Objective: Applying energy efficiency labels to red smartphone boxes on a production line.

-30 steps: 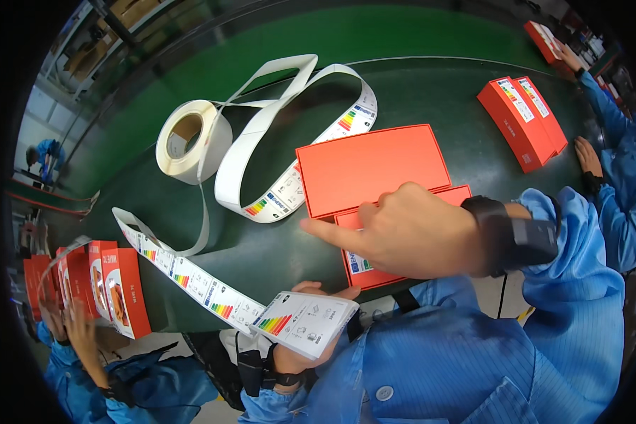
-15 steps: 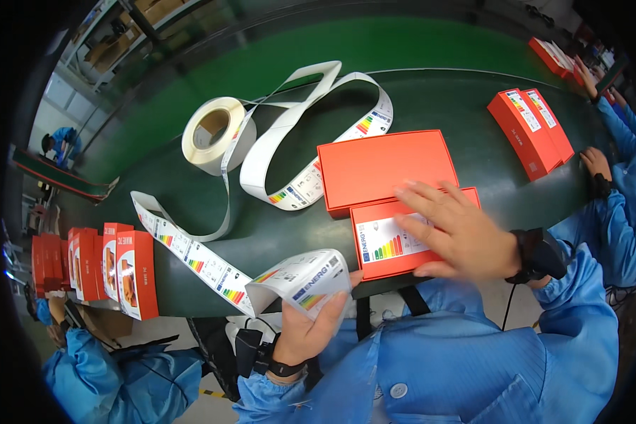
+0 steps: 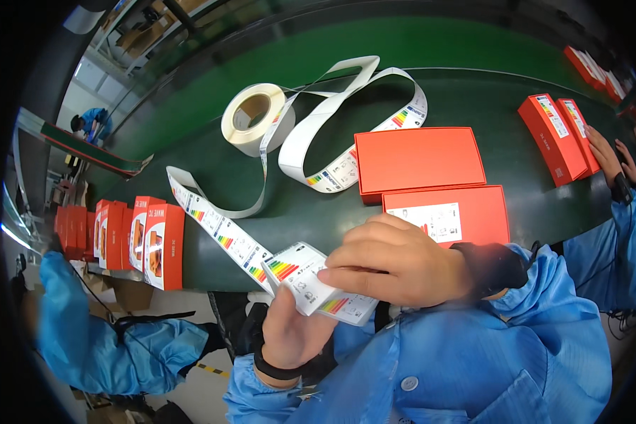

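Note:
My left hand (image 3: pixel 293 328) grips the free end of a white strip of colourful energy labels (image 3: pixel 233 240), its thumb on top, below the table's near edge. My right hand (image 3: pixel 410 261) is closed over that end, fingertips pinching a label's edge; whether the label has come off the backing I cannot tell. The strip loops back to a label roll (image 3: pixel 256 120) lying on the table. Just beyond my right hand lies a red box (image 3: pixel 484 212) with an energy label (image 3: pixel 442 220) on its top, partly hidden by my fingers. Touching it behind is a plain-topped red box (image 3: pixel 420 162).
Several upright red boxes (image 3: pixel 164 247) stand in a row at left, beside a co-worker's blue sleeve (image 3: pixel 74 311). At right, a co-worker's hand (image 3: pixel 604 155) touches two labelled red boxes (image 3: pixel 548 141). Further red boxes (image 3: pixel 586 67) lie at far right on the dark green table.
My right hand has left the label on the near red box and closed on the strip's end at my left hand. The right co-worker's hand has reached the two boxes. The view has shifted.

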The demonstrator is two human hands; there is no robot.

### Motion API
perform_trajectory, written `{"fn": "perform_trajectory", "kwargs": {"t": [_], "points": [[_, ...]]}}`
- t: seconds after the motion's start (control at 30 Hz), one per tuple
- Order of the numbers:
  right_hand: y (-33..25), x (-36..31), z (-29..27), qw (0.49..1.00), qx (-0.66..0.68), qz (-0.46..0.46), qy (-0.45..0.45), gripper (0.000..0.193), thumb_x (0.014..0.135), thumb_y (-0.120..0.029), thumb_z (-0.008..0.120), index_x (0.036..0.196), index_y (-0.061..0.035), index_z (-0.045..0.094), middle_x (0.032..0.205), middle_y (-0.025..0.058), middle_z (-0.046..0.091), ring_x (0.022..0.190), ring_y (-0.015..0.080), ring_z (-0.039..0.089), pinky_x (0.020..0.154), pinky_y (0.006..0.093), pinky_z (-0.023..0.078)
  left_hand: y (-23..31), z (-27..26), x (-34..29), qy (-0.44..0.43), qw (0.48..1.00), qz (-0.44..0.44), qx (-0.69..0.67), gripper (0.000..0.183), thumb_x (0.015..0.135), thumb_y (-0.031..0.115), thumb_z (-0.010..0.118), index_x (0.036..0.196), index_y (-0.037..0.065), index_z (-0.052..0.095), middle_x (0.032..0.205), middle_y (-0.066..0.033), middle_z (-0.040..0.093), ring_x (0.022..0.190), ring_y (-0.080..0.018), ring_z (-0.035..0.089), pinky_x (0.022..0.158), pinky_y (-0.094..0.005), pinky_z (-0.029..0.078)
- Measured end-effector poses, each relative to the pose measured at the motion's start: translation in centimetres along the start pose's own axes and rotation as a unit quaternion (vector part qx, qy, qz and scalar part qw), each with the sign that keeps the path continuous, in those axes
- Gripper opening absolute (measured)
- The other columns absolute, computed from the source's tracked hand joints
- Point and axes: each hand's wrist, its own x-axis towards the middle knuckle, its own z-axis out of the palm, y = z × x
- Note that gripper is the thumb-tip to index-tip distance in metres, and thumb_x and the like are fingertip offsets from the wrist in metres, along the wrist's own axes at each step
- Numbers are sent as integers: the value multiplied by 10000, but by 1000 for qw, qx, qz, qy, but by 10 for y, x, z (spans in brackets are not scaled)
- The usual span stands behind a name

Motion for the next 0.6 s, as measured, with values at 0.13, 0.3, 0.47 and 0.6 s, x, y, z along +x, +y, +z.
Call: {"fn": "perform_trajectory", "kwargs": {"t": [0.13, 0.3, 0.47, 0.6], "points": [[-2, -3, -2, 998, -51, -25, 33, 304, 712, -89, 575, 1012, -58, 608, 1040, 88, 573, 926, 238, 538, 695, 351, 432, 8, 14, 10, 66, 997, -34, -30, 367, 899, 227, 409, 1218, 45, 403, 1156, -109, 507, 1097, -241, 483, 944, -417, 352], [-9, 2, -28, 994, 69, 14, 79, 211, 724, -111, 626, 921, -36, 620, 1038, 114, 563, 969, 254, 536, 755, 369, 444, 16, 11, 33, 79, 992, 6, 101, 366, 899, 194, 418, 1177, -45, 418, 1094, -206, 544, 1004, -257, 547, 884, -386, 417], [36, 11, -83, 885, 356, 244, 177, 210, 887, -133, 477, 1058, -12, 452, 969, 151, 569, 924, 241, 589, 805, 360, 481, 30, -28, 71, 110, 964, 113, 216, 324, 868, 96, 433, 1135, -88, 437, 1053, -249, 566, 990, -288, 568, 878, -359, 432], [86, 21, -92, 847, 387, 364, 11, 354, 868, -43, 481, 1215, -39, 408, 913, 63, 576, 840, 93, 566, 710, 210, 473, 27, -47, 84, 71, 939, 79, 328, 298, 746, -5, 461, 1033, -62, 516, 1047, -212, 581, 930, -297, 592, 837, -376, 459]]}}
